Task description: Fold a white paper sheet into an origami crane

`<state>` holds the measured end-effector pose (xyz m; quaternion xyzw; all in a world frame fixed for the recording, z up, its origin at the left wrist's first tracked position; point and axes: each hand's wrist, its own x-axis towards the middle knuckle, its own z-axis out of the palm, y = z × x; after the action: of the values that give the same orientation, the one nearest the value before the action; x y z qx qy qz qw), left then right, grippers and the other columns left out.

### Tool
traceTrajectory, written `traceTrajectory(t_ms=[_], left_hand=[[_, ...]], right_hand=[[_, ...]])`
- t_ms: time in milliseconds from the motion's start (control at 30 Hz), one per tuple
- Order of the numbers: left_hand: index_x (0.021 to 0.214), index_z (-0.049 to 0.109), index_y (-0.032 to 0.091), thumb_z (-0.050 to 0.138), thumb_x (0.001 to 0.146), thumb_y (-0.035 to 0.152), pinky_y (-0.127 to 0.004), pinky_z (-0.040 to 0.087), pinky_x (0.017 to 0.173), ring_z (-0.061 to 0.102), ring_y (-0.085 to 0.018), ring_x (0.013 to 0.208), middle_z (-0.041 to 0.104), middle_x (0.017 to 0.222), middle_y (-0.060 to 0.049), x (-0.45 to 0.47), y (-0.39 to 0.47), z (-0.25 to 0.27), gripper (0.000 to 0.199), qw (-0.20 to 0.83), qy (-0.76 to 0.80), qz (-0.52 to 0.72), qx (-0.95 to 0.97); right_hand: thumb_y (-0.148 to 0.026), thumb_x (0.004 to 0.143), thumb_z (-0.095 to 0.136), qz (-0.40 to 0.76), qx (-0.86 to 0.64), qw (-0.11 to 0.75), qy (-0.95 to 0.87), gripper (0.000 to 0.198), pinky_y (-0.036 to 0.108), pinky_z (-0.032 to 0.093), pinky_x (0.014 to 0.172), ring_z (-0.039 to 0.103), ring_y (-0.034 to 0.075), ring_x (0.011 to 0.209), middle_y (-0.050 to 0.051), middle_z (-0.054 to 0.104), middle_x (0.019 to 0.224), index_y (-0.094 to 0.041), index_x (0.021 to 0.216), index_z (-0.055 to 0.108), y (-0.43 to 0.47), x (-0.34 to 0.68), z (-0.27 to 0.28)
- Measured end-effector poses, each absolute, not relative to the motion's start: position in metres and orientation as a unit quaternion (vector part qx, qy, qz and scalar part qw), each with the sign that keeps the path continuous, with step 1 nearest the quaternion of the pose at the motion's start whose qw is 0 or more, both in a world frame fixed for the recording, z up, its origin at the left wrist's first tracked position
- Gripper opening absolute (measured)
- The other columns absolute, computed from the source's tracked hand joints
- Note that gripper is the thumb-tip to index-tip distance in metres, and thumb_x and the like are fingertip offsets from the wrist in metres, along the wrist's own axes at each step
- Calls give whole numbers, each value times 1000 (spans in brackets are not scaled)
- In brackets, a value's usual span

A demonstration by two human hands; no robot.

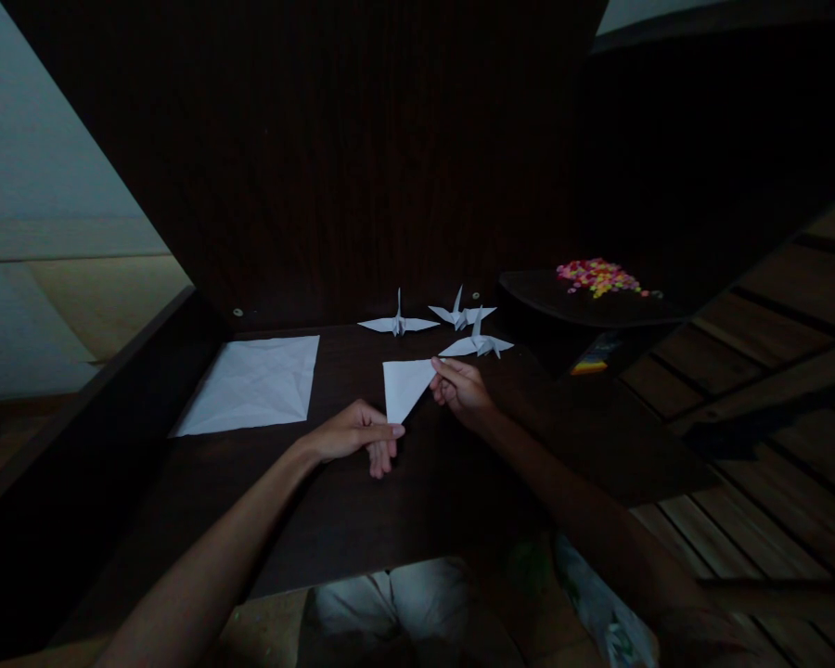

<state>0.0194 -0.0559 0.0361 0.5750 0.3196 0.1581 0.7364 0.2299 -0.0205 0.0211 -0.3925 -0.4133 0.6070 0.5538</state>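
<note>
Between my hands is a white sheet of paper folded into a triangle [404,382], held just above the dark desk. My left hand [368,436] pinches its lower corner between thumb and fingers. At the upper right corner, my right hand [459,385] grips the paper the same way. Behind it stand folded paper cranes: one at the left [399,323], another at the back right [460,315], and a third [479,344] close to my right hand. A creased white paper sheet [257,385] lies flat to the left of my left hand.
The dark wooden desk [348,529] has a raised side panel [76,436] at left and a tall back panel [390,167]. Small pink and yellow pieces [602,276] are heaped on a rounded shelf [557,301] at right. Wooden slats [758,343] lie beyond it.
</note>
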Motion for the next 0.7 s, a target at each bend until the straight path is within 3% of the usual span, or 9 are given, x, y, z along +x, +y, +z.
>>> traceTrajectory(t_ms=[167, 300, 433, 533, 700], left_hand=[[86, 70, 5, 70, 76, 46, -32, 57, 65, 71, -21, 66, 74, 79, -14, 26, -56, 29, 42, 744, 326, 229, 536], [85, 68, 5, 72, 75, 45, -32, 56, 60, 70, -21, 61, 73, 76, -14, 32, -56, 25, 41, 730, 346, 282, 517], [79, 67, 7, 68, 78, 45, -24, 48, 49, 65, -15, 49, 71, 67, -10, 33, -56, 27, 39, 699, 348, 284, 557], [79, 66, 7, 65, 81, 44, -21, 43, 45, 63, -13, 46, 69, 63, -8, 32, -56, 27, 37, 700, 341, 273, 565], [77, 67, 6, 67, 79, 43, -24, 50, 49, 64, -15, 48, 69, 62, -9, 34, -57, 26, 37, 727, 335, 254, 543]], right_hand=[[-47, 66, 75, 619, -373, 512, -464, 36, 17, 37, 33, 51, 7, 37, 0, 62, 54, -14, 61, 60, -29, 224, 25], [-46, 68, 73, 607, -375, 466, -524, 35, 19, 40, 36, 53, 8, 38, 1, 65, 58, -14, 63, 62, -37, 220, 27], [-46, 70, 71, 588, -393, 430, -561, 36, 20, 39, 37, 52, 9, 37, 2, 63, 54, -13, 58, 62, -41, 216, 28], [-47, 76, 64, 564, -397, 460, -560, 40, 20, 36, 37, 51, 8, 37, 2, 62, 52, -13, 56, 62, -39, 220, 28], [-43, 77, 65, 498, -411, 541, -539, 35, 20, 33, 37, 47, 7, 36, -2, 57, 48, -15, 57, 60, -33, 228, 30]])
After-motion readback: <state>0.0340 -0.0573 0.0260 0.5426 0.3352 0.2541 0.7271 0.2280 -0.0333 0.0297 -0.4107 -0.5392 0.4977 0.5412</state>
